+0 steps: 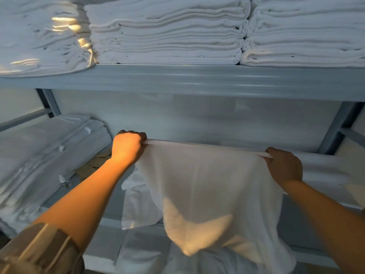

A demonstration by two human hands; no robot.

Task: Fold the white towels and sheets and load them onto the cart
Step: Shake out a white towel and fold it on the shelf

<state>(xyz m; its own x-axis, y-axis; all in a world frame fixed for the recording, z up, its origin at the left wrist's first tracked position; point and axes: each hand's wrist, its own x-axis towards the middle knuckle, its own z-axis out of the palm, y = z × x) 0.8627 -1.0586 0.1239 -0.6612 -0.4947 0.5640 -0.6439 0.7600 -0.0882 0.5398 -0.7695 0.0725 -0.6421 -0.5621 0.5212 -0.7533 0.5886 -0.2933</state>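
Both hands have a grip on one white towel (207, 184): left hand (128, 145) and right hand (284, 165) fist its top corners, stretched taut, hanging before the lower shelf (316, 252). Folded stacks (167, 36) sit up top.

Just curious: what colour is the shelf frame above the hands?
Pale blue-grey shelf frame, clearest in the head view.

You face a grey-blue metal shelving unit (197, 80); its upper shelf runs across your view as 1 thick horizontal band; slanted grey uprights (333, 131) frame the bay below on the right, and another (51, 103) on the left; the pale back panel (197, 115) sits in cool, dim shade; warm orange light falls in patches from your left.
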